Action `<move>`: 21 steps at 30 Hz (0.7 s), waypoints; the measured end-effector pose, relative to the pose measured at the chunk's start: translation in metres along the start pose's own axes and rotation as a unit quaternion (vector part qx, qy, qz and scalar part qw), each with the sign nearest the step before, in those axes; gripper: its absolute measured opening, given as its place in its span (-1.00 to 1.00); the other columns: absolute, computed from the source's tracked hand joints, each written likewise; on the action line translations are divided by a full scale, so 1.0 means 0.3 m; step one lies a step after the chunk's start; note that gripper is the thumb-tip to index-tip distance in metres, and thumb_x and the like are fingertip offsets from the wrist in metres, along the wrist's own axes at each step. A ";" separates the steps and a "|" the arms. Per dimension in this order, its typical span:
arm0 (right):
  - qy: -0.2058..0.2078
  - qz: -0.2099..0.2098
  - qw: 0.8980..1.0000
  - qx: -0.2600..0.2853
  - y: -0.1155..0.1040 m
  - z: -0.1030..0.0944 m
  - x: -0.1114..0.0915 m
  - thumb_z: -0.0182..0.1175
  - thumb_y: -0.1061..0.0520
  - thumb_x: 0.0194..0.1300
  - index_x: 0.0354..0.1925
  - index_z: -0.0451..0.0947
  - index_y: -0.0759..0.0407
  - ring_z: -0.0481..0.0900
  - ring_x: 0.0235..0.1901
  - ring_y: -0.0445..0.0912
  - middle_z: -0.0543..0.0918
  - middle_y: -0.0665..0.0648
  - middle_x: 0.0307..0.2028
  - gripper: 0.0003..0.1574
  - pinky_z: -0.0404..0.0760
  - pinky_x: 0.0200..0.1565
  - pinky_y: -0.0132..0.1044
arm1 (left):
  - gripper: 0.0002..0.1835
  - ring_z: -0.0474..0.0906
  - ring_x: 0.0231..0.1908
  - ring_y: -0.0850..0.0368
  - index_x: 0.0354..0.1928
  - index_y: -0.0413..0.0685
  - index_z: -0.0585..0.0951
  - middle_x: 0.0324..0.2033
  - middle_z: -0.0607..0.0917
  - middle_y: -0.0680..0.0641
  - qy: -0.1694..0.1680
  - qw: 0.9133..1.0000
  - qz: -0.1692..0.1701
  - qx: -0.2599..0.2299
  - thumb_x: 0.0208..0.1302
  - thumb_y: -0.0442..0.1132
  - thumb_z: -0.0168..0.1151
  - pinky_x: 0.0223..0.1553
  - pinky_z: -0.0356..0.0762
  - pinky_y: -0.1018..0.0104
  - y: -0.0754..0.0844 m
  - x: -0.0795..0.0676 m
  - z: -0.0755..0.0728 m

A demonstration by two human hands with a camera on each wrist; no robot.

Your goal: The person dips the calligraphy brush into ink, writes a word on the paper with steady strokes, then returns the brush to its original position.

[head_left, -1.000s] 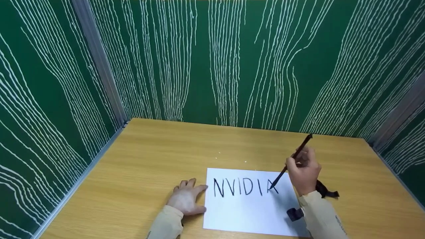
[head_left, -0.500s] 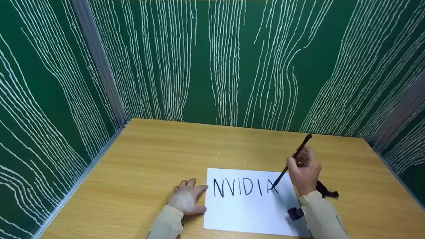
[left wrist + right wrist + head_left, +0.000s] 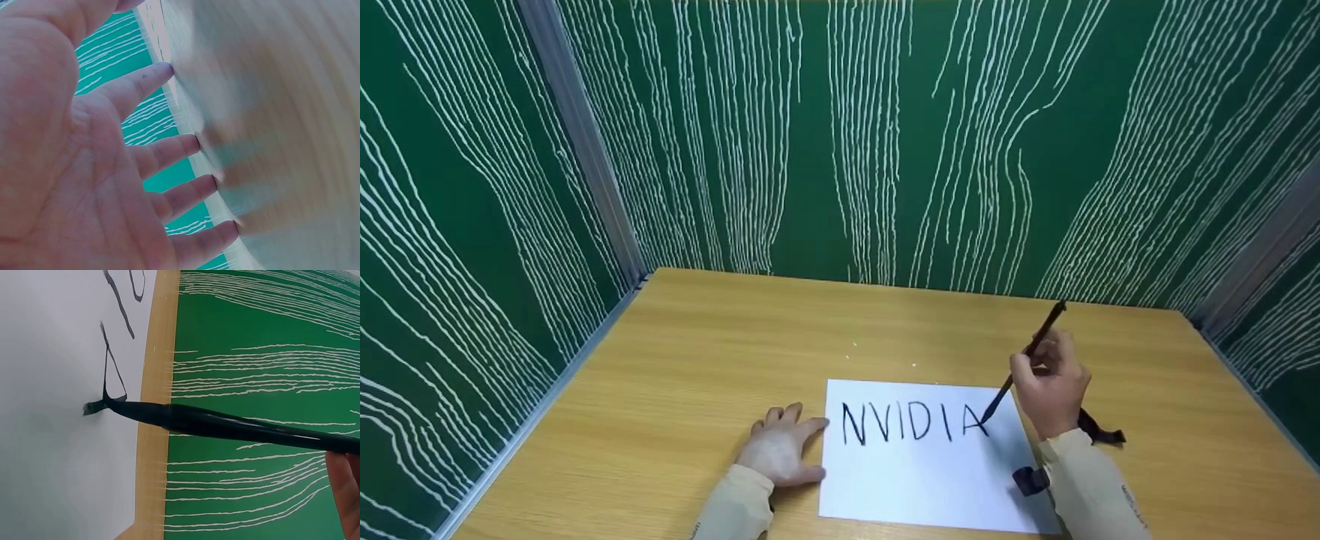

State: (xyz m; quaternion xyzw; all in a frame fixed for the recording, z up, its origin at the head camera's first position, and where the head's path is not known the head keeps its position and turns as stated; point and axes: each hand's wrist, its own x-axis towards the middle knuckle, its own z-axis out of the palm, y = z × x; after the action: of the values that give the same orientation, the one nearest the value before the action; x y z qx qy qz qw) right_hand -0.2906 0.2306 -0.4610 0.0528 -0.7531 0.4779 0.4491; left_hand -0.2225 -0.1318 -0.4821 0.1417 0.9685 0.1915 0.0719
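A white sheet of paper (image 3: 915, 484) lies on the wooden table (image 3: 720, 322), with "NVIDIA" in black strokes (image 3: 916, 421) across its upper half. My right hand (image 3: 1051, 390) pinches a slim black ink brush (image 3: 1006, 386) well up its handle. In the right wrist view the brush (image 3: 225, 424) has its tip bent against the paper, at the crossbar of the last A. My left hand (image 3: 780, 450) rests with spread fingers left of the sheet, thumb and index finger at its left edge. The left wrist view shows its fingertips (image 3: 163, 70) pressed on the tabletop.
Green walls (image 3: 810, 150) with wavy white lines enclose the table at the back and sides, with grey corner posts (image 3: 585, 135). Small white specks (image 3: 913, 365) lie behind the paper. A black strap (image 3: 1102, 433) and a small black device (image 3: 1030, 481) are on the right wrist.
My right hand has shifted slightly right, drawing the brush tip across the last A toward its right leg. The left hand and the paper stay in place.
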 end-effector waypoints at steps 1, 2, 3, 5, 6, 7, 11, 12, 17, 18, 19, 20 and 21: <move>-0.001 -0.001 1.000 -0.001 0.001 0.000 0.001 0.20 0.50 0.19 -0.07 0.56 0.40 0.51 -0.49 -0.45 0.56 -0.30 -0.47 -0.70 0.56 -0.35 -0.73 | -0.15 0.29 0.45 -0.48 0.46 0.06 0.53 0.48 0.40 -0.39 0.000 1.000 0.000 0.000 0.03 0.05 0.45 0.41 0.27 -0.53 0.000 0.000 0.001; -0.002 -0.002 1.000 0.000 0.001 0.000 0.002 0.20 0.50 0.19 -0.08 0.56 0.41 0.51 -0.50 -0.45 0.56 -0.29 -0.47 -0.70 0.55 -0.36 -0.73 | -0.15 0.29 0.45 -0.48 0.46 0.06 0.53 0.48 0.40 -0.39 0.001 1.000 0.000 0.000 0.03 0.05 0.45 0.41 0.27 -0.53 -0.001 0.000 0.001; -0.002 -0.002 1.000 0.000 0.002 0.000 0.003 0.19 0.50 0.19 -0.08 0.56 0.41 0.50 -0.50 -0.45 0.56 -0.28 -0.48 -0.71 0.55 -0.36 -0.73 | -0.15 0.29 0.44 -0.48 0.46 0.06 0.53 0.48 0.40 -0.39 0.001 1.000 0.000 0.000 0.03 0.05 0.45 0.41 0.27 -0.53 -0.001 -0.001 0.001; -0.002 -0.005 1.000 0.004 0.003 0.000 0.005 0.19 0.50 0.18 -0.09 0.56 0.41 0.50 -0.50 -0.45 0.57 -0.26 -0.47 -0.71 0.55 -0.37 -0.72 | -0.15 0.30 0.44 -0.48 0.46 0.07 0.53 0.48 0.41 -0.39 0.003 1.000 0.001 0.002 0.03 0.05 0.44 0.40 0.27 -0.53 0.000 -0.001 0.001; 0.000 -0.006 1.000 0.007 0.003 0.000 0.007 0.18 0.50 0.18 -0.09 0.56 0.42 0.50 -0.49 -0.45 0.58 -0.24 -0.46 -0.71 0.54 -0.37 -0.72 | -0.15 0.30 0.44 -0.48 0.46 0.07 0.52 0.48 0.41 -0.39 0.003 1.000 0.001 0.003 0.03 0.05 0.44 0.40 0.28 -0.53 0.000 -0.001 0.001; 0.004 -0.007 1.000 0.014 0.002 -0.001 0.009 0.17 0.51 0.18 -0.08 0.56 0.43 0.50 -0.49 -0.44 0.58 -0.22 -0.46 -0.70 0.54 -0.37 -0.72 | -0.14 0.30 0.44 -0.48 0.46 0.06 0.52 0.47 0.41 -0.39 0.003 1.000 0.001 0.004 0.03 0.05 0.45 0.39 0.28 -0.53 0.001 -0.002 0.001; 0.025 -0.007 0.998 0.052 -0.011 -0.009 0.022 0.12 0.52 0.18 -0.05 0.56 0.48 0.51 -0.49 -0.40 0.60 -0.22 -0.43 -0.66 0.55 -0.38 -0.68 | -0.15 0.31 0.43 -0.47 0.45 0.05 0.53 0.47 0.41 -0.39 0.004 1.000 0.002 0.004 0.03 0.04 0.46 0.38 0.30 -0.52 0.004 -0.003 0.001; 0.028 -0.004 0.998 0.063 -0.016 -0.012 0.026 0.11 0.51 0.19 -0.03 0.56 0.49 0.53 -0.49 -0.40 0.61 -0.23 -0.43 -0.65 0.56 -0.39 -0.67 | -0.15 0.31 0.43 -0.47 0.46 0.06 0.52 0.47 0.41 -0.39 0.002 1.000 0.000 0.002 0.04 0.05 0.46 0.39 0.29 -0.52 0.005 -0.004 0.000; 0.022 0.038 0.995 0.090 -0.043 -0.027 0.045 0.07 0.51 0.24 0.04 0.53 0.48 0.60 -0.51 -0.32 0.60 -0.22 -0.45 -0.62 0.63 -0.44 -0.59 | -0.17 0.30 0.44 -0.47 0.45 0.06 0.54 0.48 0.40 -0.38 0.001 1.000 -0.003 0.000 0.05 0.03 0.47 0.40 0.29 -0.52 0.008 -0.003 -0.003; 0.020 0.050 0.994 0.090 -0.047 -0.029 0.048 0.08 0.51 0.25 0.05 0.54 0.45 0.60 -0.52 -0.31 0.60 -0.20 -0.45 -0.61 0.65 -0.45 -0.57 | -0.16 0.30 0.45 -0.46 0.45 0.07 0.53 0.48 0.40 -0.38 -0.001 1.000 -0.005 0.000 0.05 0.03 0.47 0.41 0.28 -0.51 0.007 -0.003 -0.003; 0.018 0.063 0.994 0.089 -0.049 -0.031 0.051 0.08 0.50 0.25 0.06 0.54 0.42 0.61 -0.52 -0.30 0.59 -0.18 -0.46 -0.60 0.66 -0.47 -0.55 | -0.17 0.30 0.45 -0.46 0.45 0.07 0.53 0.49 0.40 -0.38 -0.001 1.000 -0.005 0.001 0.05 0.03 0.47 0.41 0.28 -0.51 0.008 -0.002 -0.004; 0.016 0.075 0.993 0.088 -0.050 -0.032 0.054 0.09 0.49 0.26 0.08 0.53 0.38 0.61 -0.53 -0.30 0.59 -0.18 -0.46 -0.59 0.67 -0.48 -0.53 | -0.17 0.30 0.45 -0.46 0.45 0.07 0.53 0.49 0.40 -0.38 -0.003 1.000 -0.006 0.002 0.06 0.04 0.46 0.41 0.28 -0.51 0.008 0.000 -0.003; 0.015 0.085 0.993 0.086 -0.049 -0.034 0.057 0.09 0.48 0.27 0.10 0.52 0.36 0.61 -0.54 -0.30 0.59 -0.18 -0.47 -0.57 0.68 -0.49 -0.52 | -0.17 0.30 0.45 -0.45 0.45 0.08 0.53 0.49 0.40 -0.38 -0.003 1.000 -0.006 0.003 0.06 0.04 0.46 0.41 0.29 -0.51 0.009 0.002 -0.004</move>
State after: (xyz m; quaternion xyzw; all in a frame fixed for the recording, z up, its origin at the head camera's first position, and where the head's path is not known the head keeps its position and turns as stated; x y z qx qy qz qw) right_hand -0.2867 0.2365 -0.4373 0.0194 -0.7040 0.5780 0.4121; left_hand -0.2226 -0.1296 -0.4800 0.1367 0.9698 0.1876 0.0752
